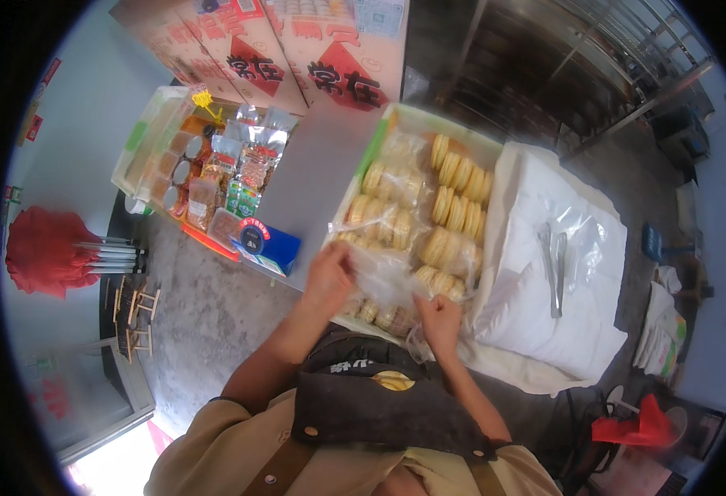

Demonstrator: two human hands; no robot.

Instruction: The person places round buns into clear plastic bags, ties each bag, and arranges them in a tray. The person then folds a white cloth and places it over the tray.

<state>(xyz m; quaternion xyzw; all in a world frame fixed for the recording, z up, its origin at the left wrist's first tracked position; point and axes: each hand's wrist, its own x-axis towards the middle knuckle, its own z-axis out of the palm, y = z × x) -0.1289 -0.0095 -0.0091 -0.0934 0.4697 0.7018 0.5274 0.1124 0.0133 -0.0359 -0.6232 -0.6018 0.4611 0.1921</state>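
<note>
My left hand (pixel 330 275) and my right hand (pixel 440 321) are both closed, each pinching a side of a clear plastic bag (pixel 389 274) stretched between them. The bag hangs over the near part of a large white box (pixel 495 149) with a green edge. Inside the box stand rows of round, flat, pale yellow breads (pixel 462 176), some bare and some wrapped in clear plastic. The bag partly hides the breads beneath it. What lies inside the bag, if anything, I cannot make out.
Right of the box, metal tongs (pixel 554 269) lie on a white cloth (pixel 516 314) with clear plastic. To the left, a tray (pixel 123 169) holds jars and packets beside a blue box (pixel 276 250). Printed cartons (pixel 297 74) stand behind; a folded red umbrella (pixel 45 250) is at far left.
</note>
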